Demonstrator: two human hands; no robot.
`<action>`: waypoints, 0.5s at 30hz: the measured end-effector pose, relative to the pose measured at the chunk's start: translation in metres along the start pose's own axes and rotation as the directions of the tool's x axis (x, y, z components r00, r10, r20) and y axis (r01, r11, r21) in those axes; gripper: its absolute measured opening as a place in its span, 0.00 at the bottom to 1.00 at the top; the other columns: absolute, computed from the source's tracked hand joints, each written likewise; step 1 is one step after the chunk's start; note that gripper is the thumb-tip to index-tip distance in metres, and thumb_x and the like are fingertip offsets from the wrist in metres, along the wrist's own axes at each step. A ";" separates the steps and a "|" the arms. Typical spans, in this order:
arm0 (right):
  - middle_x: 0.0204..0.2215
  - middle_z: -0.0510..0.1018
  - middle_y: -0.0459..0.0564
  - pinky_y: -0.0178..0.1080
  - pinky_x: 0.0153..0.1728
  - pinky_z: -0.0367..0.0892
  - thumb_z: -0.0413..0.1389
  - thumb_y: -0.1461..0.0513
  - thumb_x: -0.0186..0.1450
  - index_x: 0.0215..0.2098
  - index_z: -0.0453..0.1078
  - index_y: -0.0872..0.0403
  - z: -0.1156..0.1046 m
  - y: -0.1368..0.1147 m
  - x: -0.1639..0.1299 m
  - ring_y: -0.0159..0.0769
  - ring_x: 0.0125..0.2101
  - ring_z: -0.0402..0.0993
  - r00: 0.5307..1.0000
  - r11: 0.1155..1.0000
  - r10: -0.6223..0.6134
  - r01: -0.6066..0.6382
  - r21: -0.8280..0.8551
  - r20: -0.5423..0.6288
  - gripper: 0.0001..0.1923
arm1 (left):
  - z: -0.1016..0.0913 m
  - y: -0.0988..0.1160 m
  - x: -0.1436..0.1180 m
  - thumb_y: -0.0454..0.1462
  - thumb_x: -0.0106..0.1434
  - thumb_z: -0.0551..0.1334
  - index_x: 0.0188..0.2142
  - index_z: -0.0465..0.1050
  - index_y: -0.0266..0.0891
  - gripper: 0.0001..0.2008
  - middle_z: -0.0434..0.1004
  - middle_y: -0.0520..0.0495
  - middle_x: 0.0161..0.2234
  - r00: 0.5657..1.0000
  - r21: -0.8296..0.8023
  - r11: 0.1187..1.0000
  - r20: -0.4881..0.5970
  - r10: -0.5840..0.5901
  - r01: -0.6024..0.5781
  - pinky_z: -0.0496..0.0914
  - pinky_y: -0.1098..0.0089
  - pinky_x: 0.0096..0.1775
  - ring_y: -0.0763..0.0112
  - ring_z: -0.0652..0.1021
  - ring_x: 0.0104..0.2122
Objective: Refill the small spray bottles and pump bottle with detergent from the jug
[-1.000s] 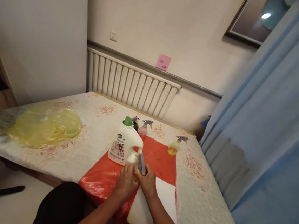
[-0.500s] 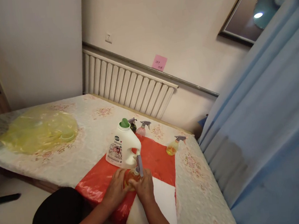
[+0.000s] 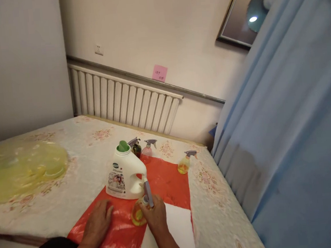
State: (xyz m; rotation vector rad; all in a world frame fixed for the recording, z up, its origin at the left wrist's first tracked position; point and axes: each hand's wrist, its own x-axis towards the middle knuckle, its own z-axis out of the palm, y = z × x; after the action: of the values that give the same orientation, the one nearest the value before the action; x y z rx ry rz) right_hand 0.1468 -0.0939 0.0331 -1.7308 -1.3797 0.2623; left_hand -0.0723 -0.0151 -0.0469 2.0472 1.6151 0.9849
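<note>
My right hand (image 3: 156, 217) is wrapped round a small spray bottle (image 3: 137, 215) with yellow-orange colouring and a grey trigger head. The bottle is just in front of a big white detergent jug (image 3: 127, 177) with a green cap and a picture label. Left of the bottle, my left hand (image 3: 98, 223) rests on a red plastic sheet (image 3: 168, 180), its fingers apart and nothing in them. A white sheet (image 3: 179, 226) lies partly under my right forearm.
Behind the jug stand a dark spray bottle (image 3: 136, 148) and a pink one (image 3: 147, 151). A yellow spray bottle (image 3: 184, 164) is at the right. A yellow plastic bag (image 3: 20, 169) spreads over the left of the flowered tablecloth (image 3: 80, 147). A blue curtain (image 3: 285, 128) hangs at the right.
My left hand has let go of the spray bottle and moved left onto the red sheet. My right hand still holds the bottle. The view has turned slightly right.
</note>
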 end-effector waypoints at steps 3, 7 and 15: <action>0.31 0.78 0.49 0.40 0.37 0.70 0.63 0.63 0.56 0.32 0.76 0.52 -0.001 0.004 0.002 0.44 0.35 0.76 0.999 0.999 0.038 -0.038 0.031 -0.009 0.05 | -0.003 -0.003 0.002 0.45 0.68 0.48 0.38 0.68 0.41 0.14 0.77 0.40 0.40 1.000 0.035 0.999 0.009 0.001 -0.001 0.71 0.55 0.50 0.54 0.78 0.42; 0.31 0.78 0.48 0.39 0.36 0.71 0.63 0.64 0.53 0.31 0.76 0.51 -0.002 0.008 0.005 0.44 0.35 0.77 0.997 0.995 0.070 -0.069 0.067 -0.026 0.06 | -0.002 -0.003 0.001 0.46 0.69 0.46 0.37 0.68 0.42 0.16 0.76 0.42 0.39 0.999 0.114 0.993 0.045 0.028 -0.033 0.71 0.58 0.48 0.56 0.78 0.42; 0.27 0.78 0.45 0.36 0.32 0.71 0.64 0.64 0.50 0.30 0.76 0.52 -0.009 0.019 0.013 0.39 0.30 0.77 0.981 0.946 0.195 -0.187 0.266 -0.005 0.08 | 0.006 -0.012 0.001 0.47 0.70 0.47 0.39 0.67 0.45 0.15 0.77 0.44 0.41 0.996 0.131 0.990 0.078 0.047 -0.057 0.69 0.56 0.54 0.56 0.78 0.45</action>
State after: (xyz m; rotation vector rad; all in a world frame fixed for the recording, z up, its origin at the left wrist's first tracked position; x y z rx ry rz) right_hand 0.1702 -0.0867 0.0293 -1.6363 -1.0991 0.5028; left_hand -0.0765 -0.0095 -0.0586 2.1965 1.6358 0.8270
